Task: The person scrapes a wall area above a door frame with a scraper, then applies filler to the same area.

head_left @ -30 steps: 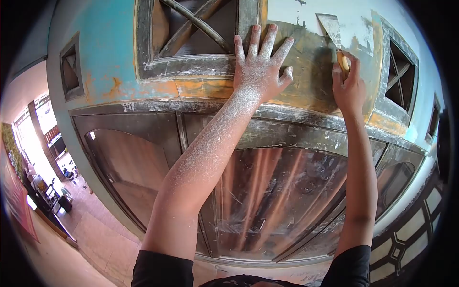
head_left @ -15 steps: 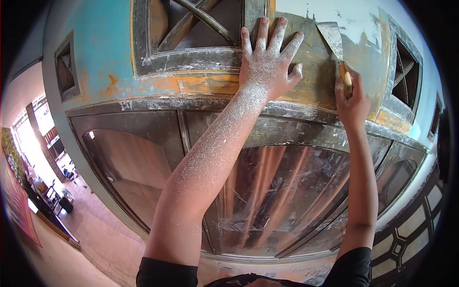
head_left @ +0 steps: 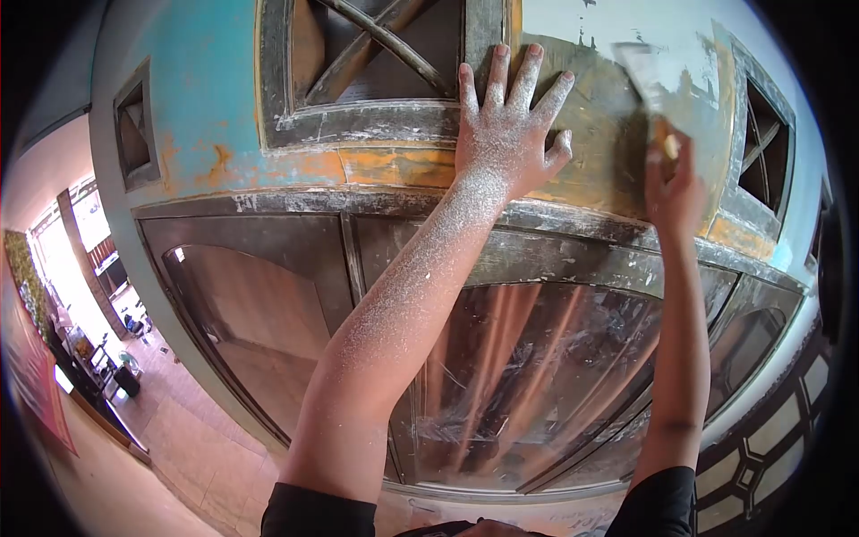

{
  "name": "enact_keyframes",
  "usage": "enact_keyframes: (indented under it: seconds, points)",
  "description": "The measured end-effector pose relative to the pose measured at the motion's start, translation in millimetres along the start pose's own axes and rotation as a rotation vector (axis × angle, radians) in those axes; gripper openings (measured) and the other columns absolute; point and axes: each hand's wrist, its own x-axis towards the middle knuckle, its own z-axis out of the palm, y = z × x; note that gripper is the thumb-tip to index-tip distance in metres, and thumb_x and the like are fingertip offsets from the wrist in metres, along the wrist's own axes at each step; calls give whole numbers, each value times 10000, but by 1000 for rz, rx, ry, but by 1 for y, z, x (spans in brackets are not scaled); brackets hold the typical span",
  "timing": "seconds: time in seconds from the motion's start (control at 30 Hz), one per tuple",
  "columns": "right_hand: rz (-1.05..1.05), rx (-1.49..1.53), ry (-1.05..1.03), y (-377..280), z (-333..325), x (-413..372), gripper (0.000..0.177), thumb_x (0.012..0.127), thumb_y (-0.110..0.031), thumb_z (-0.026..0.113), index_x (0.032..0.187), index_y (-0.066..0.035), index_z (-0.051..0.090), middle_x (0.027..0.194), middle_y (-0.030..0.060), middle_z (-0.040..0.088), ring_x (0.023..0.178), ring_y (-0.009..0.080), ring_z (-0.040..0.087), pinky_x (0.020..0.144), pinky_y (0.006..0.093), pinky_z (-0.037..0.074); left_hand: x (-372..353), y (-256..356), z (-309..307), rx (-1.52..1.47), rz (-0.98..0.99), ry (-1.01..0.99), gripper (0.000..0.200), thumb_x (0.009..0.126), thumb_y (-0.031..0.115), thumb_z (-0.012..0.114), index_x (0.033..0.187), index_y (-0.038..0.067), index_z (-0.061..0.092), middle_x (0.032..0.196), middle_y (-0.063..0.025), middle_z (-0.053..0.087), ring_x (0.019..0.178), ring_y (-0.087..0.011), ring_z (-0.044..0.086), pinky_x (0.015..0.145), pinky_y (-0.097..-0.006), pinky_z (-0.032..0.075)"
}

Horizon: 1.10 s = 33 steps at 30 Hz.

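Note:
My left hand [head_left: 507, 134], coated in white dust, lies flat with spread fingers against the wall beside the vent frame. In my right hand [head_left: 676, 183] is a putty knife [head_left: 642, 79] with a wooden handle; both are blurred by motion. Its wide blade points up at the wall panel [head_left: 591, 125], where a white upper area meets a bare grey-brown one. Whether the blade edge touches the surface cannot be made out. Orange and turquoise patches of paint show around the panel.
A wooden vent with crossed bars [head_left: 380, 45] is left of my hands, and a smaller vent [head_left: 761, 139] is at right. Below runs a worn wooden ledge [head_left: 573, 219] over a glass window [head_left: 537, 376]. A tiled floor [head_left: 179, 394] stretches away at lower left.
My right hand and the putty knife have shifted right and slightly down. My left hand stays flat on the wall, while the whole view has shifted a little.

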Motion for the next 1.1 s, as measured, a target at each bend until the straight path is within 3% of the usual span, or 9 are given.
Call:
enact_keyframes:
  seconds: [0.13,0.2,0.27,0.5,0.67,0.83,1.1]
  points:
    - [-2,20,83,-14,0,11,320,989,-376,621,1268,-228,568,671,127,678,671,377,702,584,492,510,0,1,1,0,-3,2,694,949,509,534,1600,370,337,1711,-82,194,1574,-375,148,1226,-685,56]
    - [8,13,24,-23,-1,-3,316,985,-375,620,1266,-238,572,698,131,692,691,391,704,602,493,522,0,1,0,1,-3,3,695,947,508,534,1599,369,338,1710,-82,198,1573,-375,152,1225,-685,58]
    - [-143,77,30,-19,2,-17,314,981,-380,618,1263,-251,576,721,138,700,702,399,705,614,488,530,-1,2,0,-4,2,5,697,945,508,535,1599,368,340,1709,-82,202,1572,-375,156,1225,-684,60]
    - [-36,-53,44,-22,0,7,339,982,-385,607,1280,-230,567,736,142,707,691,411,694,601,504,519,0,2,-2,1,2,8,699,945,491,547,1600,368,336,1713,-77,187,1575,-365,147,1229,-678,71]
    - [-27,-23,-11,-23,-1,-25,337,991,-360,589,1297,-223,550,746,154,707,690,417,691,604,520,510,-1,2,-1,20,-4,4,701,944,488,545,1601,365,336,1713,-77,187,1574,-368,148,1229,-677,76]
    - [-26,35,57,-22,2,6,335,989,-361,594,1294,-229,557,735,142,701,692,411,694,608,508,515,0,1,-2,25,5,-1,709,938,489,543,1603,364,332,1712,-79,187,1574,-369,145,1231,-673,76]
    - [-87,37,68,-6,3,-34,316,963,-296,658,1267,-228,605,711,115,685,648,358,688,576,450,513,0,1,-2,23,1,2,712,935,491,546,1603,364,333,1711,-77,194,1577,-361,141,1232,-670,74]
